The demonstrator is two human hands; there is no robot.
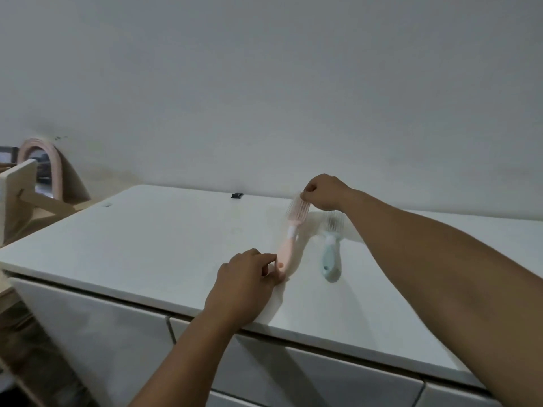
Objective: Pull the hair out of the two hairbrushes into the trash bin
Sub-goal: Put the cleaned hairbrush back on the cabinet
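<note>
A pink hairbrush lies on the white cabinet top, its bristled head pointing away from me. My left hand pinches the near end of its handle. My right hand pinches at the far tip of its head, fingers curled. Just to the right lies a light blue hairbrush, bristles up, with nobody touching it; my right forearm crosses over its head end. Hair in the bristles is too blurred to make out. No trash bin is in view.
A small black object sits at the cabinet's back edge by the white wall. At the left stand a wooden frame and a pink arched object. White drawer fronts run below the cabinet top.
</note>
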